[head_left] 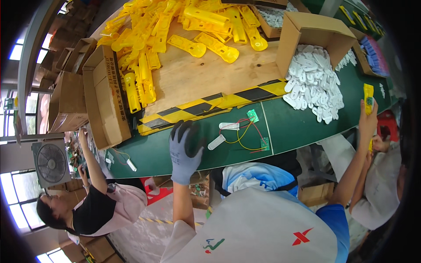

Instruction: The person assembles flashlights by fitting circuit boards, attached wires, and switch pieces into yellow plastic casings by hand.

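Note:
My left hand, in a grey glove with dark fingertips, is over the green table edge, its fingers spread and nothing in them. To its right lie small green circuit boards joined by thin red and yellow wires to two white strip-shaped parts. My bare right hand is stretched far to the right, closed round a long yellow plastic housing with a green piece showing on it. Beyond my left hand, many similar yellow housings are heaped on a wooden board.
Small white plastic parts spill from a cardboard box. Black-and-yellow tape edges the wooden board. An open carton stands left. One co-worker is at left; another sits close by my right arm.

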A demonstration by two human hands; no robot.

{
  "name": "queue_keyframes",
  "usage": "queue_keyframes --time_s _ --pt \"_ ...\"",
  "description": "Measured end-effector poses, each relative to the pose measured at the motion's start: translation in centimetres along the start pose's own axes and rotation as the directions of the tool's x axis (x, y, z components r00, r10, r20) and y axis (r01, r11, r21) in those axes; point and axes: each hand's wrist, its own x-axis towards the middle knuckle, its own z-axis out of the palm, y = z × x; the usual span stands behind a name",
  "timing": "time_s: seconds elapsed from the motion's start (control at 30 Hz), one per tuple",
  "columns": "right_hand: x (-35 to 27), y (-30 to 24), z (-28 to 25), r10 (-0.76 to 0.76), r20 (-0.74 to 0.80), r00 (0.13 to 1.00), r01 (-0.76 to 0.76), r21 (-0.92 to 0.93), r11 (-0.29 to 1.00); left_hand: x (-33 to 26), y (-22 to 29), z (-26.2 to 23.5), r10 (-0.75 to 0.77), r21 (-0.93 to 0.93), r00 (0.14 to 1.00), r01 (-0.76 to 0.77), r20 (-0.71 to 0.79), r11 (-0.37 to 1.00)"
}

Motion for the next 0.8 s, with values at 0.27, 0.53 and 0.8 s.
queue_keyframes --time_s 0.27,0.53,0.8 --pt "0.4 -0.7 6.8 -0.462 -0.266 0.846 0.349 -0.38 0.857 -3.4 0.4 3.3 0.053 0.198 0.986 -0.085 0.16 0.977" --pt "-17.2 -23.5 3.2 -0.527 0.435 0.73 0.129 0.669 0.732 -2.6 1.9 3.3 0.043 0.1 0.999 -0.046 0.026 0.994" --pt "-16.9 -25.5 7.2 -0.624 0.441 0.645 0.113 0.753 0.648 -1.9 2.7 4.6 0.145 0.094 0.989 -0.147 0.025 0.985"
